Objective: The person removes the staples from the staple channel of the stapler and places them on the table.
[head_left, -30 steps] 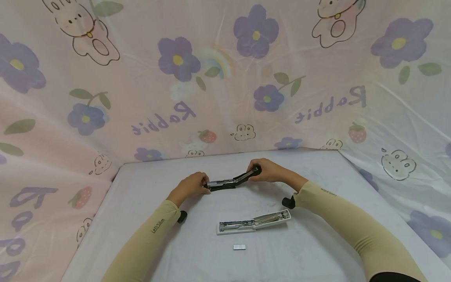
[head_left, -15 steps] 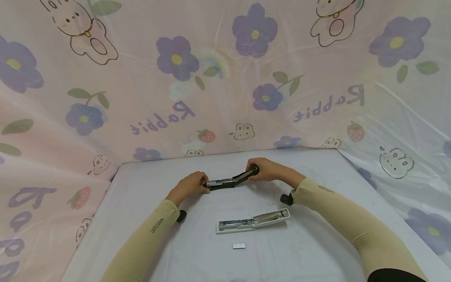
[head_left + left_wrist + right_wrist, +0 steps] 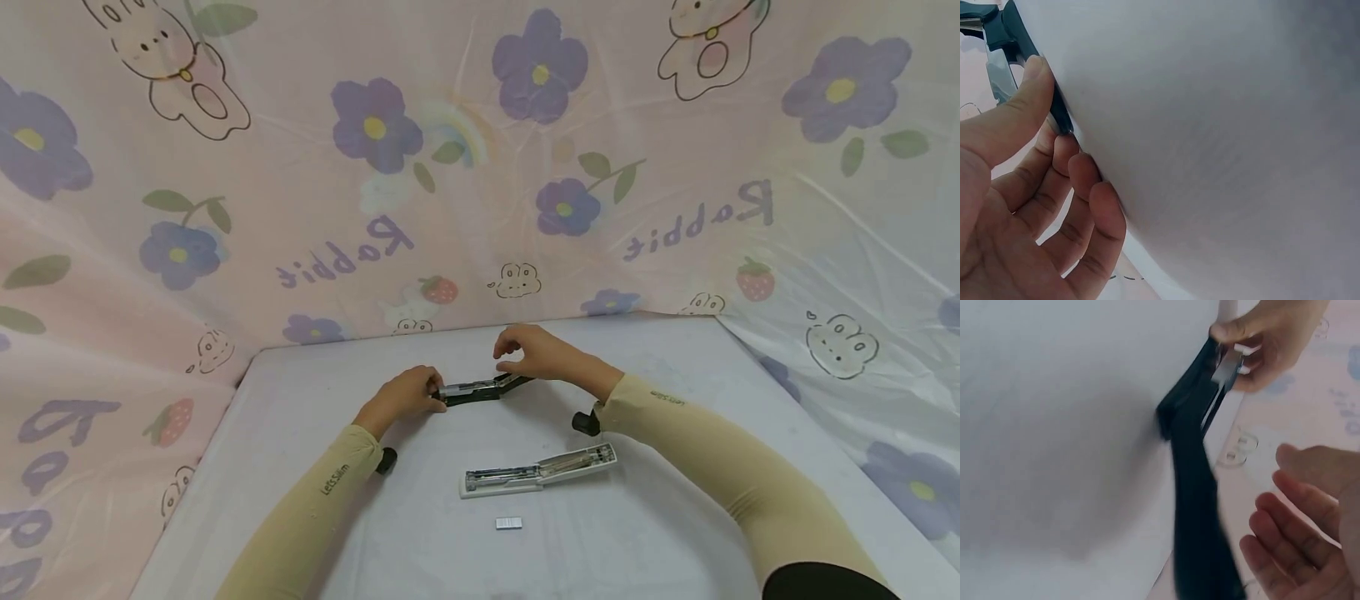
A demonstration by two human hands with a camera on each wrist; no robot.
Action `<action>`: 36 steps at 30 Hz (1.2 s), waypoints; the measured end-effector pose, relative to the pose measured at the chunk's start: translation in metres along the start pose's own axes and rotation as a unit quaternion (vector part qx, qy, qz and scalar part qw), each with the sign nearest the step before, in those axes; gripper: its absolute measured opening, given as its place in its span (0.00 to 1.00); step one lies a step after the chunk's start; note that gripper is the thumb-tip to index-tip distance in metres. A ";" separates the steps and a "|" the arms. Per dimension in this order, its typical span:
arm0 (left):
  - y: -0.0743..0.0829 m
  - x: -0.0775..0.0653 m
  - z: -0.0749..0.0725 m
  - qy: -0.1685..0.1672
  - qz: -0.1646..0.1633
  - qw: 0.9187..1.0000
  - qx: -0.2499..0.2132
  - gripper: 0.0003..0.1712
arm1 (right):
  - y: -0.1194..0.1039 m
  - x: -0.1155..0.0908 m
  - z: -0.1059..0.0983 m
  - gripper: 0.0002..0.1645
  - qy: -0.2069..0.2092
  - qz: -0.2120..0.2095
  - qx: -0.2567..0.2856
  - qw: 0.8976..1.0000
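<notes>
From the head, the black stapler (image 3: 472,392) lies unfolded on the far part of the table (image 3: 375,533), bent at its middle. The left hand (image 3: 405,392) grips its left end; the right hand (image 3: 543,354), fingers loosely bent and apart, hides its right end. Nearer the person lies the white stapler (image 3: 540,472), also unfolded, with the staples (image 3: 508,523) just on its near side. Beige sleeves (image 3: 315,500) cover both forearms, and a printed cloth (image 3: 465,200) hangs behind. From the left wrist, the left hand pinches the black stapler's end close to the table. From the right wrist, the right hand is half spread beside the black stapler, a gap between them; the stapler's near part is blurred, and whether it touches the table I cannot tell.
</notes>
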State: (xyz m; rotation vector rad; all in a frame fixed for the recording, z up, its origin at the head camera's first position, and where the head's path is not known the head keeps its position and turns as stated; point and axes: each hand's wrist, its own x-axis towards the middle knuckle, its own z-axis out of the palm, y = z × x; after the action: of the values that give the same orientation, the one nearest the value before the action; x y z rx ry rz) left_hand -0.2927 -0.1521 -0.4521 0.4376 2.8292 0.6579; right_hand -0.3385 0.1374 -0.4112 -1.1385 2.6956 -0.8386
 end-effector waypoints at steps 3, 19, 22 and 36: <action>0.000 0.000 0.001 0.000 -0.001 1.000 -0.002 0.23 | -0.008 0.008 0.008 0.10 0.006 -0.002 0.002 1.000; 0.003 -0.001 -0.002 0.003 0.003 1.000 -0.005 0.21 | -0.028 0.028 0.054 0.04 -0.012 0.019 -0.028 0.999; 0.004 -0.002 -0.002 0.000 0.001 1.000 -0.005 0.21 | -0.028 0.030 0.057 0.04 -0.021 0.021 -0.036 0.999; 0.002 0.000 -0.002 0.001 -0.002 1.000 -0.001 0.21 | -0.035 0.034 0.063 0.06 -0.026 0.013 -0.060 0.998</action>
State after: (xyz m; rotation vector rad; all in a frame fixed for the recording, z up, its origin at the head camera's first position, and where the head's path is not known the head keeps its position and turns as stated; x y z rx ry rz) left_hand -0.2924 -0.1513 -0.4488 0.4323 2.8294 0.6613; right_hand -0.3220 0.0660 -0.4420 -1.1293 2.7430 -0.6417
